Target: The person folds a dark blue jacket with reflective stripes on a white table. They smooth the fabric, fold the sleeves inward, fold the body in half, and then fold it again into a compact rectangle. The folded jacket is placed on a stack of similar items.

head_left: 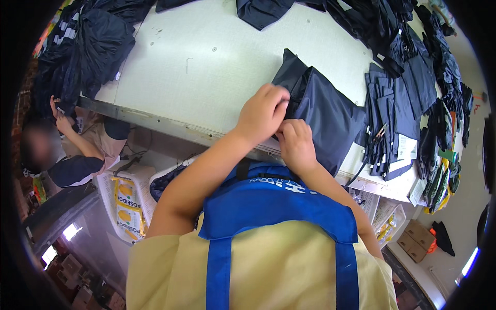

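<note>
A dark navy fabric piece (330,116), flat and bag-like with a folded flap at its left end, lies on the white worktable (206,72) in front of me. My left hand (262,111) is closed at the left edge of this piece, its thumb and fingers pinched together and slightly blurred. Just below and to the right, my right hand (298,143) is closed too, its curled fingers gripping the near left edge of the same fabric. The exact spot between the fingertips is hidden by both hands.
Folded dark fabric pieces (380,103) lie in a stack at the right, with scissors (381,130) on them. Dark garments (103,46) are heaped at the far left. Beside the table at left sits another person (88,144). White baskets (144,191) with yellow packages stand below the table.
</note>
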`<state>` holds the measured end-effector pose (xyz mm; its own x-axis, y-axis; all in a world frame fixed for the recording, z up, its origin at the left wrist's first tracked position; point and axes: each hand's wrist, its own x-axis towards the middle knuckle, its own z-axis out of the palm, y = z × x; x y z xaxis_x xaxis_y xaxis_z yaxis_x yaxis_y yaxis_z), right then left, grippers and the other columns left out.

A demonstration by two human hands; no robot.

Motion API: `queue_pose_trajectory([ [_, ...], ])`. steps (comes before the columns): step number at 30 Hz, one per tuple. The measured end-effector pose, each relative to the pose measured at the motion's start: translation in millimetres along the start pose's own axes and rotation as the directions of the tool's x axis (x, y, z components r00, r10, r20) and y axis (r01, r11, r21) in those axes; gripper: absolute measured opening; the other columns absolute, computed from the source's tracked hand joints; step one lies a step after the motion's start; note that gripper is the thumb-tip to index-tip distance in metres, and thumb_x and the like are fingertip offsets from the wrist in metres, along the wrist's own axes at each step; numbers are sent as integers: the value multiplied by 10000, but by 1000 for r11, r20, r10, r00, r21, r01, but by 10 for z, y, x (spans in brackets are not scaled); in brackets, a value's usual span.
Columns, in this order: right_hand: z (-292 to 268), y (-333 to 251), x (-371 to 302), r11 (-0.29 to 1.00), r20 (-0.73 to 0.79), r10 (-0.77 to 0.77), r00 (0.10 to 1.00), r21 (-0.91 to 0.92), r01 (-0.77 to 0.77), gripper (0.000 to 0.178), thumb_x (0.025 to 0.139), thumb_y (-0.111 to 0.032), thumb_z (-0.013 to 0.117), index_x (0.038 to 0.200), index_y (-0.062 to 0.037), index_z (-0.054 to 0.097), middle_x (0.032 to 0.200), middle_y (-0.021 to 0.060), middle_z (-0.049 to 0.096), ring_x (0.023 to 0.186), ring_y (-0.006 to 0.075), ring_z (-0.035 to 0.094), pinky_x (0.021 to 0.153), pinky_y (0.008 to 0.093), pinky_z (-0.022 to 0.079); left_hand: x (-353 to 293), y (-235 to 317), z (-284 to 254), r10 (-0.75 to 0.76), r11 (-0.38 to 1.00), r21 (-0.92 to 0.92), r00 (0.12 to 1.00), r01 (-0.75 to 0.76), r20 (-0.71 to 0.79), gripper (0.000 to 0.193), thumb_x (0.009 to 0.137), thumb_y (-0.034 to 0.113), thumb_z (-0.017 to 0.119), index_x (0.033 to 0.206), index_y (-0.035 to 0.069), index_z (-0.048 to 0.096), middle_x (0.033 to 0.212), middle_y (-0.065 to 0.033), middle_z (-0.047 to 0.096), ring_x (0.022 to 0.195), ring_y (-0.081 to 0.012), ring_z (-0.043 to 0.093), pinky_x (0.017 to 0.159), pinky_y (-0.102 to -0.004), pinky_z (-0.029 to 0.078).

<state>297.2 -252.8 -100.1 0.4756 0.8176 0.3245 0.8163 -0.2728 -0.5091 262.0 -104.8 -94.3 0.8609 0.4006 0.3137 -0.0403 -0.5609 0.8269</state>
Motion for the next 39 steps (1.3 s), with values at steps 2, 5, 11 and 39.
queue_pose_trajectory([
  [2,-95,-63,18,995,-45,87,995,56,-84,132,752,-39,611,870,-63,558,870,87,567,806,281,541,720,379,411,-321,198,-207,68,997,22,998,-68,-15,128,742,19,642,851,55,586,747,-95,568,667,-228,583,566,-323,458],
  [5,-65,-93,16,985,-56,112,992,136,-104,122,759,-17,623,859,-54,563,886,83,574,819,281,545,731,385,414,-661,133,-127,-54,992,120,995,44,81,146,739,71,690,846,33,599,771,-119,596,705,-297,601,614,-376,488],
  [11,-82,67,175,997,-69,41,997,-60,-46,65,793,-62,602,842,-46,563,864,83,573,820,281,551,731,383,420,-625,-58,-20,-35,984,181,981,0,193,134,760,114,683,785,35,578,742,-120,594,697,-315,600,614,-395,493],
  [39,-408,334,-312,904,-103,394,913,-138,-405,953,600,-440,801,1365,-43,394,1400,196,376,1357,398,248,1077,531,218,209,-564,322,-650,503,-348,611,792,452,1034,739,342,785,1402,-133,150,1307,-273,447,1130,-310,542,922,-384,474],
])
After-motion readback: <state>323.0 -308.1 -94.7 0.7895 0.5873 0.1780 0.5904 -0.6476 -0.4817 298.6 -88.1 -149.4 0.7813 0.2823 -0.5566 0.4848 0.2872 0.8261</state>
